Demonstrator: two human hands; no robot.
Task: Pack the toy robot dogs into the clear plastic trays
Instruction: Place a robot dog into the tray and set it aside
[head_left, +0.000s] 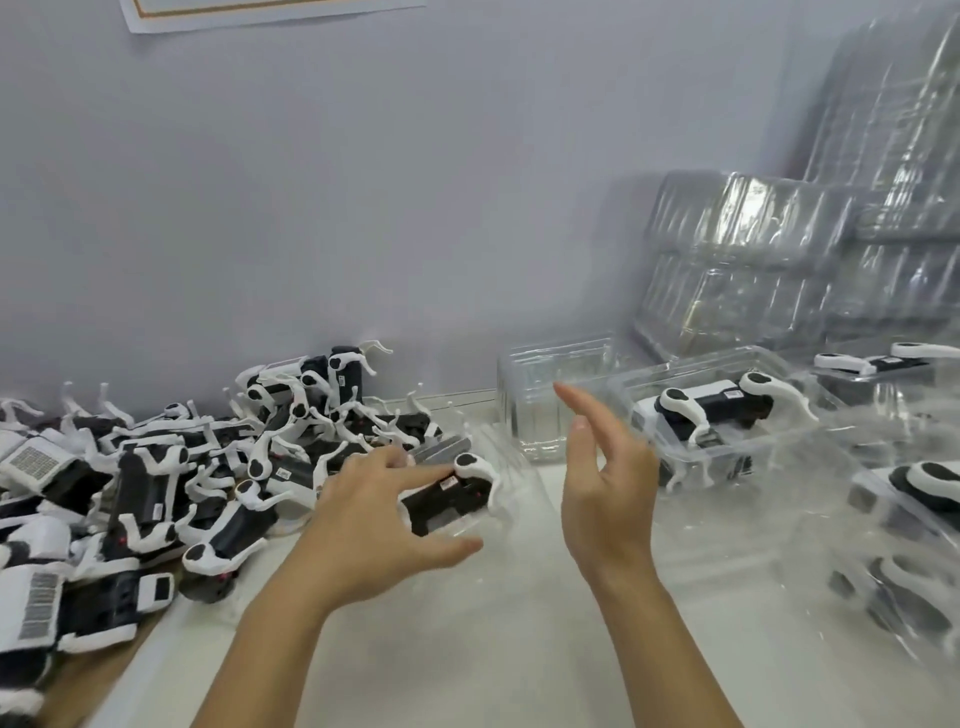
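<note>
- Hands first: left hand (363, 525) is spread wide, fingers straight, fingertips touching the black-and-white toy robot dog (451, 496) that lies in a clear tray (498, 519) at table centre; whether the thumb touches the tray rim I cannot tell.
- Right hand (602, 493) hangs in the air beside that tray, palm turned inward, fingers loosely extended and apart, holding nothing.
- Open room: a bare strip of pale table (467, 649) runs between and below the two forearms toward the near edge.
- Left edge: a heaped pile of loose dogs (156, 478) crowds the table up to the wall, legs sticking out in every direction, just beside the left hand.
- Behind the right hand stands an empty clear tray (545, 400); next to it a filled tray (727, 415) holds one dog on its side.
- Right edge: more filled trays (909, 499) lie close together, blurred.
- Back right corner: stacks of empty clear trays (779, 260) lean against the plain grey wall (363, 182).
- A paper sheet's lower edge (260, 13) shows at the top of the wall.
</note>
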